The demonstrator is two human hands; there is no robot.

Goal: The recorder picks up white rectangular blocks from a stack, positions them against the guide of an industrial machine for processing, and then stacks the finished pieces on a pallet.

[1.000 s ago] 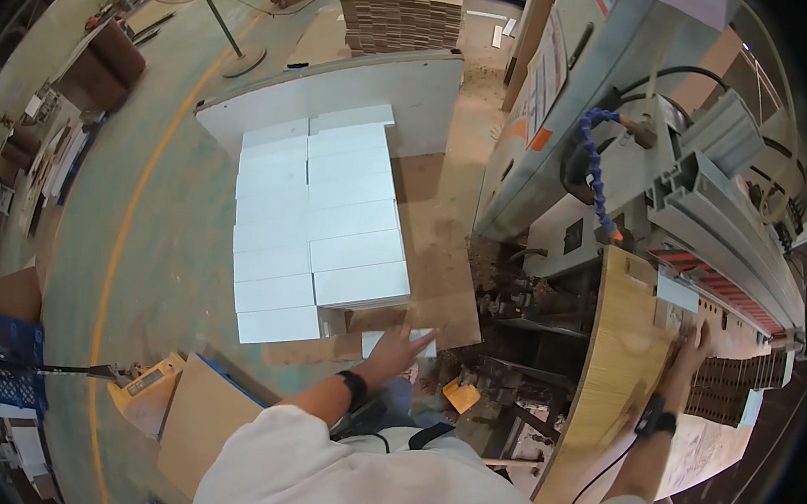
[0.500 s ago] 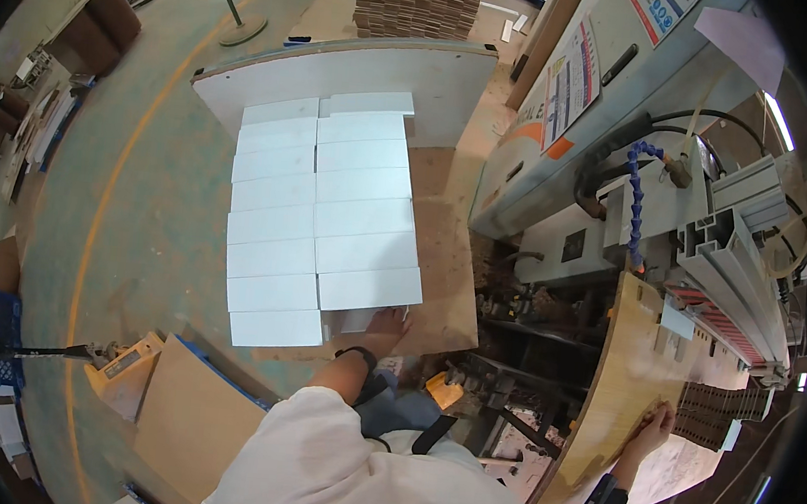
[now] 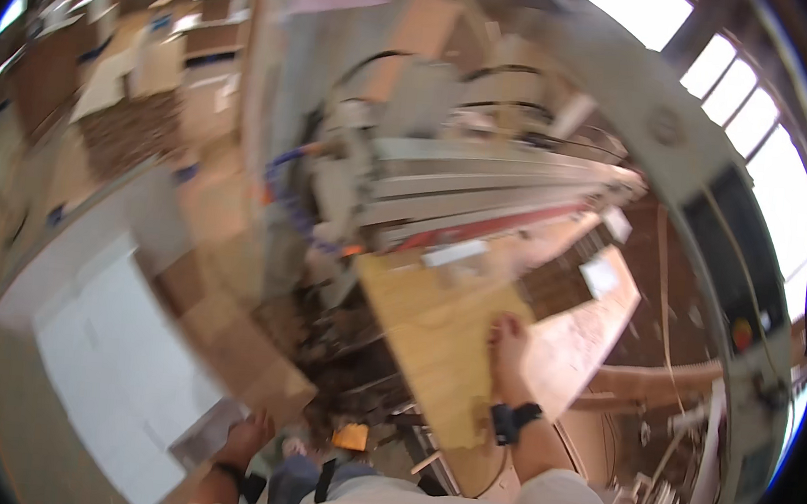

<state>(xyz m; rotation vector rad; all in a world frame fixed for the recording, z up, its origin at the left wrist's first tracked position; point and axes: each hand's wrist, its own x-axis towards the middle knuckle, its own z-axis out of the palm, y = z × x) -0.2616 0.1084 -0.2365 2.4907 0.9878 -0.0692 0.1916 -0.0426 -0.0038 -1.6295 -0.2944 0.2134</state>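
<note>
Two bare hands are seen, set well apart, w/ much of the view smeared by blur. The L hand (image 3: 248, 438) is held low at the near R corner of a broad white stack of flat rectangular panels (image 3: 116, 352), right by a greyish flat piece (image 3: 205, 431) exposed at that corner; its fingers look partly bent, & whether anything's gripped can't be told b/c of the blur. The R hand (image 3: 509, 343) is placed over a smooth yellow-brown wooden tabletop (image 3: 426, 326), near its R side, fingers curled in, nothing seen btwn them; whether they're fully closed or pressed to the wood can't be told. R wrist is ringed by a boxy black wristband (image 3: 510, 423). Up front, a small white rectangular piece (image 3: 456, 253) is laid by the tabletop's far edge, just below a long silvery metal beam (image 3: 467, 186) edged w/ a red strip (image 3: 502, 227). Off to the L, a blue segmented hose (image 3: 291, 199) is tipped w/ an orange nozzle (image 3: 353, 250). R of the tabletop, a dark stack of boards (image 3: 554, 292) is seen w/ a small white panel (image 3: 599, 277) beside it. The panel stack is backed by an upright whitish board (image 3: 76, 262). Down low btwn the hands, a small orange-yellow object (image 3: 350, 435) is seen, kind unclear.
</note>
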